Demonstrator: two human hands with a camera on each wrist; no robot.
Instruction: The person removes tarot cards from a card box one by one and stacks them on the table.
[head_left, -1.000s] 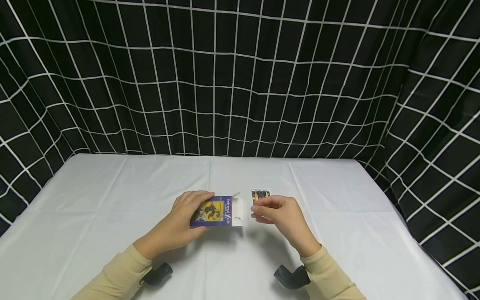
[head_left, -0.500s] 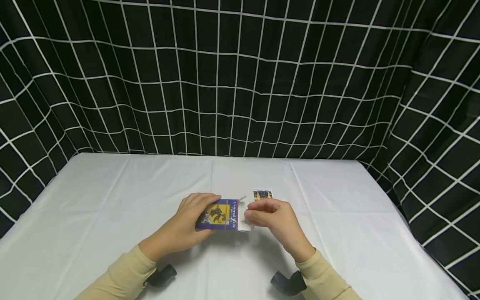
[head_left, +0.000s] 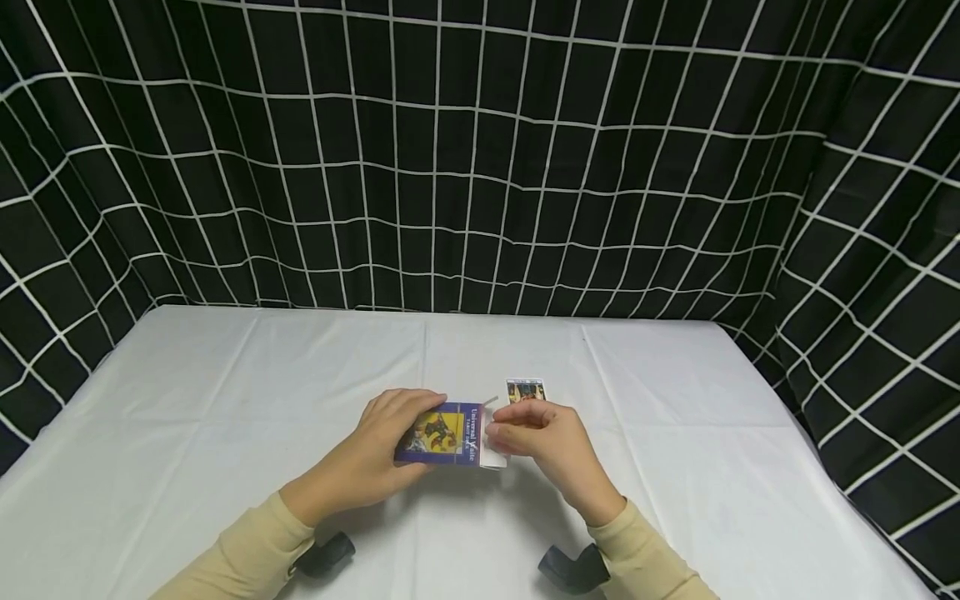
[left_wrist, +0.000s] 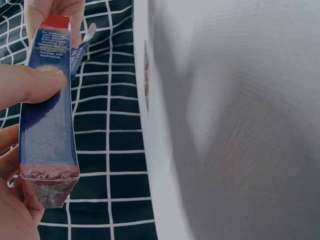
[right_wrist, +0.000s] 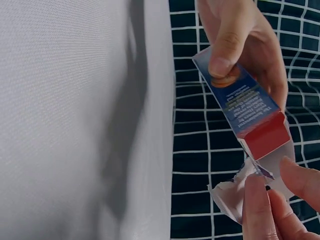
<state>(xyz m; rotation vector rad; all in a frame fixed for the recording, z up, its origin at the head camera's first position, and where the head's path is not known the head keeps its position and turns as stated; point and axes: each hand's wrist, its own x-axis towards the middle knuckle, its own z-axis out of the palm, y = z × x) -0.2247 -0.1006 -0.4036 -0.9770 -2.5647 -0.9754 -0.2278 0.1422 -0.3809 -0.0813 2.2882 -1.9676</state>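
1. Head view: one tarot box (head_left: 442,433), blue, with a yellow picture panel and lettering reading "Universal Waite Tarot Deck". It lay face up in your grasp, raised clear of the bench (head_left: 300,367), its open end toward your right.
2. Hands, left: your left hand (head_left: 378,442) gripped the box at the end away from the opening. The left wrist view showed your thumb pressed on the narrow blue side and other fingers along the edge opposite.
3. Hands, right: your right hand (head_left: 551,433) was at the open end, thumb and fingers bent. Whether they pinched anything, you could not tell from these views.
4. Box fittings: one red panel (right_wrist: 267,137) at the open end; one white flap (right_wrist: 232,192) with a ragged edge, just beside your right fingers in the right wrist view.
5. Card: one picture card (head_left: 526,389), white-bordered, on the bench just beyond your right hand, which hid its near part.
6. Apparel: two beige sleeves (head_left: 240,554); beside the left, one dark curved piece (head_left: 324,557); beside the right, a second dark curved piece (head_left: 573,571).
7. Setting: white cloth over the bench, with creases; behind it, one black curtain (head_left: 450,208) bearing a white grid.
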